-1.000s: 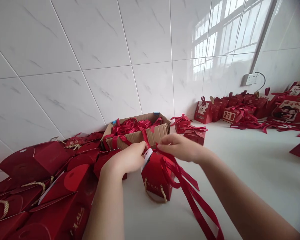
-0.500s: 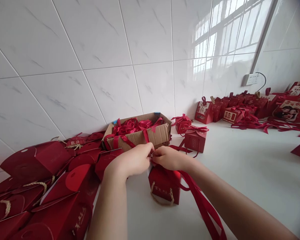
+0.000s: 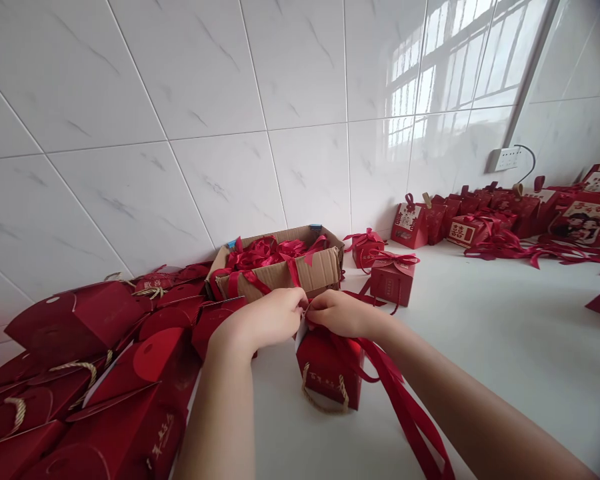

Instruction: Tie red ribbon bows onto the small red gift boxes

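A small red gift box (image 3: 327,367) with a twisted gold rope handle (image 3: 325,403) stands in the middle of the white table. At its far top edge, my left hand (image 3: 285,313) and my right hand (image 3: 335,313) meet, both with fingers pinched together. The right one grips a red ribbon (image 3: 400,393) that trails under my right forearm toward the table's near side. What the left fingertips pinch is too small and hidden to make out. Part of a pale inner flap shows by the fingers.
Behind my hands, a cardboard box (image 3: 320,270) holds red ribbons. Many red boxes (image 3: 145,360) crowd the left side. Two bow-tied boxes stand right of the carton, one nearer (image 3: 393,280). More boxes and loose ribbons (image 3: 525,252) line the tiled wall (image 3: 220,173) at right.
Both hands stay almost in place at the box top, with only slight finger movement. The red box has tilted or turned a little, and the whole view has shifted slightly.
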`<state>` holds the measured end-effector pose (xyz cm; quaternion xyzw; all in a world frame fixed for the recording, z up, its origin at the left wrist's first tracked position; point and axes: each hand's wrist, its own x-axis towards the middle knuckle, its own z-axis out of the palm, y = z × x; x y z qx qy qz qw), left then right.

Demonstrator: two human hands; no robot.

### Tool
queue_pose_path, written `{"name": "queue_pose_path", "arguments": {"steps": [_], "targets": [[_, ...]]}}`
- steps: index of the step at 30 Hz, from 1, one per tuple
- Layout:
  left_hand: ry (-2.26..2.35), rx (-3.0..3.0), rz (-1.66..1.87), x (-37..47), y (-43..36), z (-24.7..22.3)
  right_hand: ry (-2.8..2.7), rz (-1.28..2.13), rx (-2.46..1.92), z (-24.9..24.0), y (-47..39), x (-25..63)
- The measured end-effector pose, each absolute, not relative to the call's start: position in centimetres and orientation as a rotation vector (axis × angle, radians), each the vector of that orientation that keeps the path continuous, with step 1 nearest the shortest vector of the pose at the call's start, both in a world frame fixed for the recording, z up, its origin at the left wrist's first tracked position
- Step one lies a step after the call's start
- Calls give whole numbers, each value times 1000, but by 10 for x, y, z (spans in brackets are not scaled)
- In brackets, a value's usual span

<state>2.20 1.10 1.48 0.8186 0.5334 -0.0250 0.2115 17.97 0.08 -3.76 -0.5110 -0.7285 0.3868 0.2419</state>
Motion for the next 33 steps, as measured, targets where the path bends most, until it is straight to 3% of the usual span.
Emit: {"name": "queue_pose_path", "arguments": {"steps": [9, 16, 23, 28, 33], "targets": [[1507, 2205, 2, 23, 20, 11, -2088, 866, -1414, -37, 2, 181], [1436, 2018, 621, 17, 9, 23, -1946, 494, -1575, -15, -14, 223], [977, 1677, 1416, 22, -10, 45, -2064, 706, -1150, -33, -22, 258], [546, 1616, 1611, 18, -27, 54, -2015, 765, -1116, -50, -10, 243], [583, 1568, 1760, 18, -28, 54, -2038, 732, -1162, -55, -1, 241]]}}
